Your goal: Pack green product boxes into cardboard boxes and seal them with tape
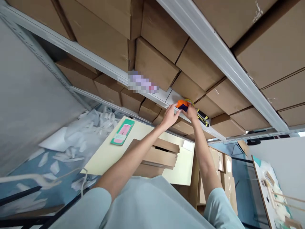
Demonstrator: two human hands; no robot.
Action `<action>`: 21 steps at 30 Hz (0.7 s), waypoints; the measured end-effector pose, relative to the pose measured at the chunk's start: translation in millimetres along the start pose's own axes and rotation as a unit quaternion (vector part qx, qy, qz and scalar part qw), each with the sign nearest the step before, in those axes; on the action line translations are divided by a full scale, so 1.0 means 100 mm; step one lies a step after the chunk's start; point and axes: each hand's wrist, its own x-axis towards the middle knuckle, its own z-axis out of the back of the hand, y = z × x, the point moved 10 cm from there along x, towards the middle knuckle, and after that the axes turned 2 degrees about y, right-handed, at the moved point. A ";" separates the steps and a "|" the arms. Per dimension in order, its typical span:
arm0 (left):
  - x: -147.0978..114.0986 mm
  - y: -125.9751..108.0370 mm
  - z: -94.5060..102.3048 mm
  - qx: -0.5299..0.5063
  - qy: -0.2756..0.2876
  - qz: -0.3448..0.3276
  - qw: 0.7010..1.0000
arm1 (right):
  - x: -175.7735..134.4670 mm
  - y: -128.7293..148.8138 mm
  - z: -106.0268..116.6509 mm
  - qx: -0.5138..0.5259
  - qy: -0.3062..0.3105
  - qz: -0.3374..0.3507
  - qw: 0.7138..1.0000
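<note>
At the shelf (174, 97), left fingers (173, 107) and right fingers (189, 108) grip an orange, navy object (182, 104).

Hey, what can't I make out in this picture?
All in the head view:
Orange and dark-blue object: partly covered by the left hand and right hand.
Purple thing by the white metal shelf beam: blurred by pixelation.
Brown cardboard box on the pale yellow table: partly behind the left forearm.
Flat green-and-pink package: print too small.
</note>
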 end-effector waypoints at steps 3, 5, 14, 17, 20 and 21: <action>-0.23 0.08 0.04 0.006 -0.013 0.012 1.000 | 0.09 -0.01 -0.11 -0.047 0.071 -0.003 0.996; -0.42 0.18 0.07 0.005 -0.020 0.036 0.999 | 0.09 0.01 -0.14 -0.055 0.098 0.010 0.994; -0.99 0.13 -0.03 0.003 -0.005 0.073 0.997 | -0.27 0.13 0.10 0.015 0.014 0.031 0.999; -1.37 0.04 -0.02 -0.035 0.011 0.072 0.997 | -0.80 0.25 0.13 0.135 -0.054 0.059 0.988; -1.88 -0.02 0.07 -0.096 0.020 0.102 0.990 | -1.59 0.38 0.02 0.331 -0.094 0.071 0.936; -2.05 -0.04 0.11 -0.111 0.023 0.116 0.987 | -1.87 0.43 -0.06 0.392 -0.090 0.065 0.913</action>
